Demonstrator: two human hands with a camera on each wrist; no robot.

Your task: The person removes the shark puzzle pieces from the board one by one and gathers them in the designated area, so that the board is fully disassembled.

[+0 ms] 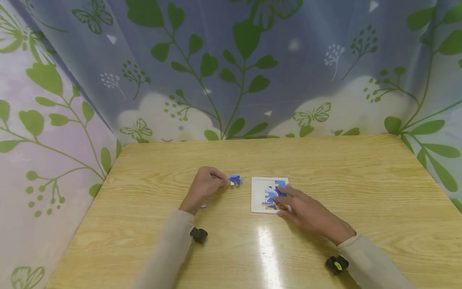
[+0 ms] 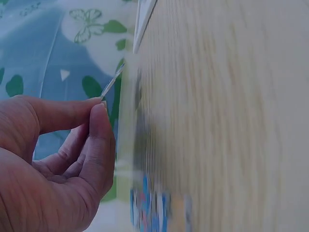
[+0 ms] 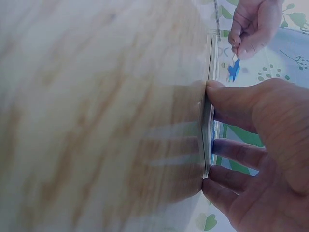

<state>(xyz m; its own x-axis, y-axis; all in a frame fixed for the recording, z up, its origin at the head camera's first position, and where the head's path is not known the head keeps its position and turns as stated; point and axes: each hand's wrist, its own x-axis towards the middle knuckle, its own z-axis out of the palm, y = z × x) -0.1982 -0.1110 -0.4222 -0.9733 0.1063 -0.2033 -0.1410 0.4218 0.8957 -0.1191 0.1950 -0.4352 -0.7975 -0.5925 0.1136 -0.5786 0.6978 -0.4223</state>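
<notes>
My left hand [image 1: 207, 184] pinches a blue and white jigsaw piece [image 1: 235, 180] between thumb and fingertips, just above the table and left of the puzzle tray [image 1: 258, 196]. In the left wrist view the jigsaw piece [image 2: 112, 83] appears edge-on, jutting out from the fingertips. The white square tray holds several joined pieces [image 1: 270, 196] on its right side; its left part shows bare white. My right hand [image 1: 306, 210] rests at the tray's right side, fingers spread over the pieces and thumb by the near edge. Its fingers partly hide the picture.
Loose jigsaw pieces [image 2: 149, 208] lie on the wooden table [image 1: 317, 160] beneath my left hand; in the head view the hand and wrist mostly cover them. A leaf-patterned curtain [image 1: 231, 80] hangs behind the table and along its sides.
</notes>
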